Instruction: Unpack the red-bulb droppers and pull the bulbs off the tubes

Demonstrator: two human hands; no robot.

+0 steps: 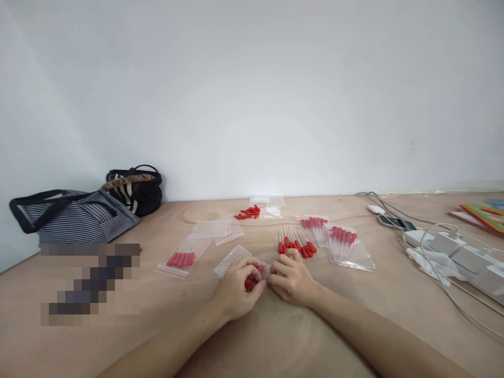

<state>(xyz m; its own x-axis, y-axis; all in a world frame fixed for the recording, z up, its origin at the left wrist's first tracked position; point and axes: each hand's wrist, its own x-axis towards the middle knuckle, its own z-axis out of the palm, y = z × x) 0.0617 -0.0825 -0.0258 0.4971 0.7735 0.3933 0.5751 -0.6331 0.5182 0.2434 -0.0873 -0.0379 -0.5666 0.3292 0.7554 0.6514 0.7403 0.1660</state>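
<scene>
My left hand [235,287] is curled round a small clear plastic bag [232,261] with red-bulbed droppers in it, low on the wooden table [275,341]. Pinched fingers of my right hand [292,278] meet the same bag at its right end. Just beyond my right hand lies a loose bunch of droppers [296,242] with red bulbs. Filled bags rest around: one to the left [180,259], two to the right [346,244] [314,224], one further back [255,212]. Empty clear bags [220,229] lie behind my left hand.
Two striped and black bags [79,214] [137,189] sit at the far left against the white wall. On the right are white power strips [464,257], cables, a phone [395,222] and coloured boards [482,215]. A blurred patch covers the left of the table.
</scene>
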